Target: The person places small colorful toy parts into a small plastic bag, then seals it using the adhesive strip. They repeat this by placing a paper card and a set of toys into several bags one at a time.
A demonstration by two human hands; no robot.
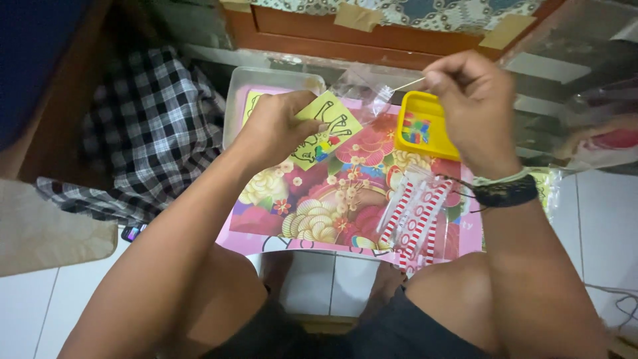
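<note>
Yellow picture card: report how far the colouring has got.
Done: a small patch near the lower edge of the yellow picture card shows colour. In hand: left hand holds the card, right hand pinches a thin stick above the yellow tray. Left: most outlined areas remain unfilled.

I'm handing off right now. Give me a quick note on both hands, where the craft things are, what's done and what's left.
Left hand: grip on the yellow card with a black outline drawing, held over the flowered mat.
Right hand: pinches a thin stick above the yellow tray of coloured bits.
Striped packets lie on the mat.
Done: a small patch of the drawing is coloured.
Left: most of the outline is unfilled.
</note>
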